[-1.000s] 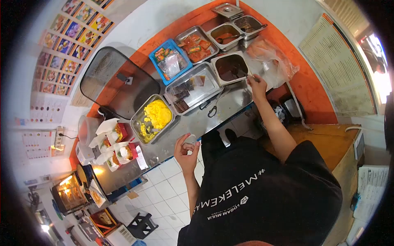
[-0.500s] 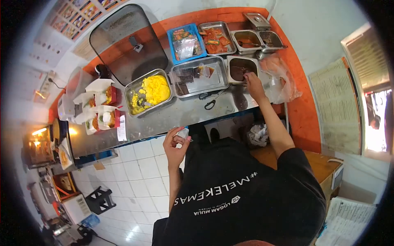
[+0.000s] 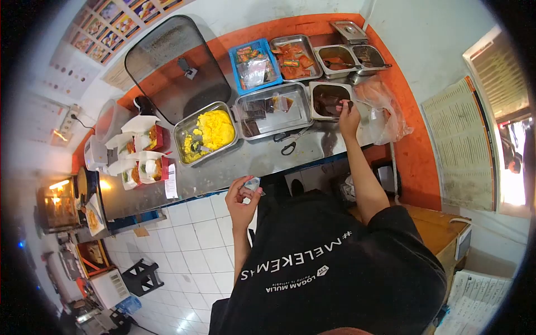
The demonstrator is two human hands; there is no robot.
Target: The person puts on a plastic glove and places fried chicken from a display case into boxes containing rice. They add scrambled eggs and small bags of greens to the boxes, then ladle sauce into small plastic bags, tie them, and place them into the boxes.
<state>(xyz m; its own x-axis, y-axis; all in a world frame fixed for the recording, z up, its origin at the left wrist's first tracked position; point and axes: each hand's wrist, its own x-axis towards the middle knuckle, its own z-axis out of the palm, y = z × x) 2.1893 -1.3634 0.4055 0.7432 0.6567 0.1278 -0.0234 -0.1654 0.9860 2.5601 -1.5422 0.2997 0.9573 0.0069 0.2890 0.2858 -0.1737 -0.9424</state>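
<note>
Reaching across the steel desk, the right hand rests at the near rim of a square metal pan of dark sauce, its fingers closed on the handle of a spoon that lies across that pan's right edge. The left hand is held in front of the body, off the desk's near edge, its fingers curled around a small clear cup. Left of the sauce pan sits a wide tray of dark packets, and further left a pan of yellow scrambled egg. Scissors lie on the desk just before the wide tray. Behind these stand a blue basket of sachets, a pan of orange-red sachets and two smaller sauce pans. A crumpled plastic bag lies just right of the right hand. Wrapped food in red boxes stands at the desk's left end.
</note>
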